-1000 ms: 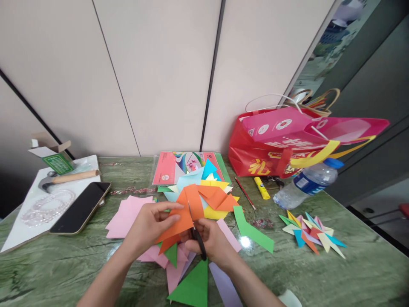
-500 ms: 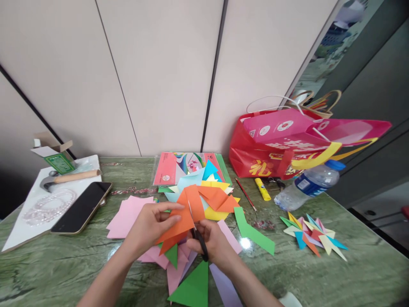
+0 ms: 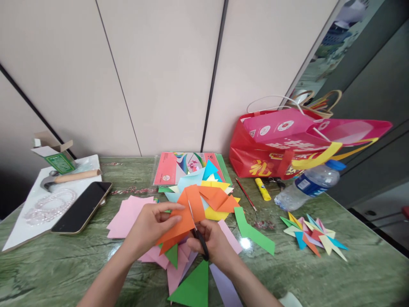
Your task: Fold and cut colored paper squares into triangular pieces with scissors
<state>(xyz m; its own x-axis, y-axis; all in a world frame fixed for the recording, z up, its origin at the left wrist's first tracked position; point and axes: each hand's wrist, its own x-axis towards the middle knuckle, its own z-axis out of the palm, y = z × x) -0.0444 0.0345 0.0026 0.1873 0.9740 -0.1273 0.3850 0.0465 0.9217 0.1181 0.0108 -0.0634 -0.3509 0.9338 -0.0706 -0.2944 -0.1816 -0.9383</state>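
Note:
My left hand (image 3: 159, 224) pinches the left part of an orange paper (image 3: 182, 213) between thumb and fingers. Black-handled scissors (image 3: 200, 242) are in my right hand (image 3: 212, 241), with their blades lying across the orange paper. Under and beyond it are folded orange, yellow and blue paper pieces (image 3: 219, 196). Pink sheets (image 3: 131, 213) lie left of my left hand. Below my hands are a green triangle (image 3: 193, 285) and a purple strip (image 3: 225, 286). A bent green strip (image 3: 255, 234) rests to the right of my right hand.
On the right stand a red bag (image 3: 255, 149), a tilted bottle (image 3: 313, 185), a glue stick (image 3: 262, 189), a red pencil (image 3: 245, 194) and colourful folded stars (image 3: 315, 234). A phone (image 3: 81, 209), hammer (image 3: 73, 177) and small box (image 3: 57, 157) are at the left.

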